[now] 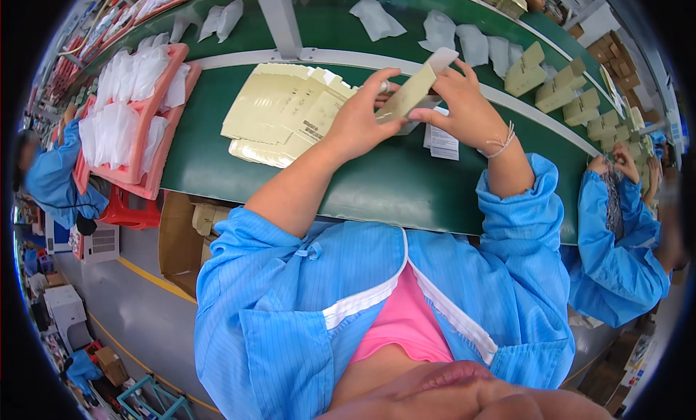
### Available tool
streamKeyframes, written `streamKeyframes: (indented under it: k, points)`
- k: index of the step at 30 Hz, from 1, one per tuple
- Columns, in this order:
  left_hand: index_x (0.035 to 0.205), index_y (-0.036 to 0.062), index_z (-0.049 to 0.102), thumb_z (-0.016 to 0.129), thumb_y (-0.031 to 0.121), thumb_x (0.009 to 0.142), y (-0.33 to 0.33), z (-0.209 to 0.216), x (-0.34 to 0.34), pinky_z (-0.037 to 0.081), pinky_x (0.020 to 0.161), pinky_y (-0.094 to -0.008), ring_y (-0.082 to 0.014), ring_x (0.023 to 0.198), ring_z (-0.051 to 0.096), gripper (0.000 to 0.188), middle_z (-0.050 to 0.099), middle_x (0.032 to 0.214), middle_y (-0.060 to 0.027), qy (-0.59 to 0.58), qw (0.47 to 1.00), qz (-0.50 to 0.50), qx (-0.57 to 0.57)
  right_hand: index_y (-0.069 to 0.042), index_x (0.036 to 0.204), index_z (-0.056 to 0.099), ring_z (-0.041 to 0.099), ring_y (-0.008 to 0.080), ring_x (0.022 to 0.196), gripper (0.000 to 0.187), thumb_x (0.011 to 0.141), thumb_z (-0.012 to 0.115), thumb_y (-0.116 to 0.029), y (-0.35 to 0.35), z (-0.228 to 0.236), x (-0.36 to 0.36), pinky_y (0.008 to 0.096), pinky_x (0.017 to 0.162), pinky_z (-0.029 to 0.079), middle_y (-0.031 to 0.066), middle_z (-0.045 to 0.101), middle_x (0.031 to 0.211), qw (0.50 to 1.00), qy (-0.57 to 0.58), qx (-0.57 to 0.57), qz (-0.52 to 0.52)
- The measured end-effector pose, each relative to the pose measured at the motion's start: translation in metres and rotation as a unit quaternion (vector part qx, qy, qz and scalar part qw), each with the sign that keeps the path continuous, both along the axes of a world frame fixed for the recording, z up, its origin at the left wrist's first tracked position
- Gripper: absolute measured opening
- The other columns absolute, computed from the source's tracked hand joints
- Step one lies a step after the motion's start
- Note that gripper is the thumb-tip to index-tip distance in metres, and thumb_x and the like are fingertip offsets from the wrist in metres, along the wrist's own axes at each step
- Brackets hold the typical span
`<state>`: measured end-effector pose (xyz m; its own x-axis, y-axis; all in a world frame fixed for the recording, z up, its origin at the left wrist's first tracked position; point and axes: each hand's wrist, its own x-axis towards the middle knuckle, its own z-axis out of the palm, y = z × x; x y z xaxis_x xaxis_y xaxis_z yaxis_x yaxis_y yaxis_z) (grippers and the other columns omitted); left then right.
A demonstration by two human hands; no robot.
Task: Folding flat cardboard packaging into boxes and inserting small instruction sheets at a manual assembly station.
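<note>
A cream folding carton (407, 95), partly opened out with a flap raised, is held above the green bench between my two hands. My left hand (360, 119) grips its left side, the fingers curled behind it and the thumb along the lower edge. My right hand (466, 110) holds the other side, thumb at the near edge and fingers up by the raised white flap (441, 59). Left of my hands lies a fanned pile of flat cream cartons (279, 112). Under my right hand is a stack of white printed leaflets (441, 144), partly covered.
Pink trays (174, 94) of white pouches stand at the left. Beyond a metal rail (348, 58), white pouches (377, 20) and upright cream cartons (525, 70) line a green conveyor. A co-worker's blue sleeve (605, 217) is close at the right. An open cardboard box (177, 239) sits below the bench's left end.
</note>
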<state>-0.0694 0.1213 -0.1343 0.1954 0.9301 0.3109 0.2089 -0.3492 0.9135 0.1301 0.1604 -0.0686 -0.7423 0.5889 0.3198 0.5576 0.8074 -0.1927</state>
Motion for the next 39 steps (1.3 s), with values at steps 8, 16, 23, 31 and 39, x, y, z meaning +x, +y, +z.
streamKeyframes:
  k: [8, 16, 23, 31, 39]
  points:
    - [0.134, 0.0128, 0.035, 0.074, 0.014, 0.073, -0.002, 0.004, -0.002, 0.045, 0.089, -0.0355, -0.0299, 0.105, 0.057, 0.072, 0.055, 0.121, -0.0140, 0.107, 0.989, 0.061, 0.076, -0.006, 0.104, 0.060, 0.055, 0.0288, 0.100, 0.033, 0.081, 0.064, -0.030, -0.005, -0.002, -0.008, 0.0478, 0.105, 0.023, 0.0112, 0.062, 0.099, 0.991, 0.120, -0.057, -0.002]
    - [0.136, 0.0130, 0.034, 0.074, 0.030, 0.074, 0.009, 0.001, -0.015, 0.043, 0.091, -0.0416, -0.0365, 0.114, 0.050, 0.076, 0.054, 0.122, -0.0166, 0.320, 0.933, 0.162, 0.029, -0.001, 0.085, 0.064, 0.057, 0.0299, 0.096, 0.016, 0.080, 0.066, -0.016, 0.046, -0.011, 0.019, 0.0381, 0.089, 0.041, 0.0120, 0.062, 0.101, 0.961, 0.206, 0.149, -0.106]
    - [0.140, 0.0159, 0.028, 0.077, 0.039, 0.066, 0.015, -0.044, -0.027, 0.042, 0.095, -0.0433, -0.0402, 0.113, 0.050, 0.092, 0.045, 0.131, -0.0216, 0.415, 0.907, -0.016, 0.074, 0.000, 0.084, 0.062, 0.060, 0.0293, 0.089, 0.014, 0.080, 0.066, -0.012, 0.135, -0.055, 0.104, 0.0338, 0.078, 0.049, 0.0130, 0.059, 0.106, 0.932, 0.204, 0.074, -0.292]
    - [0.142, 0.0185, 0.026, 0.077, 0.029, 0.061, 0.006, -0.008, -0.016, 0.042, 0.096, -0.0417, -0.0404, 0.115, 0.048, 0.096, 0.035, 0.139, -0.0217, 0.477, 0.876, 0.057, -0.046, -0.003, 0.105, 0.055, 0.053, 0.0328, 0.103, 0.031, 0.079, 0.067, -0.014, 0.145, -0.072, 0.120, 0.0357, 0.089, 0.044, 0.0164, 0.052, 0.116, 0.930, 0.191, 0.141, -0.282]
    - [0.144, 0.0171, 0.015, 0.074, 0.018, 0.059, -0.001, 0.017, -0.006, 0.040, 0.098, -0.0408, -0.0385, 0.117, 0.047, 0.104, 0.026, 0.142, -0.0180, 0.192, 0.980, 0.056, -0.007, -0.013, 0.142, 0.020, 0.039, 0.0313, 0.125, 0.091, 0.072, 0.077, -0.027, 0.039, -0.041, 0.023, 0.0396, 0.102, 0.034, 0.0168, 0.038, 0.136, 0.849, 0.416, -0.317, -0.073]
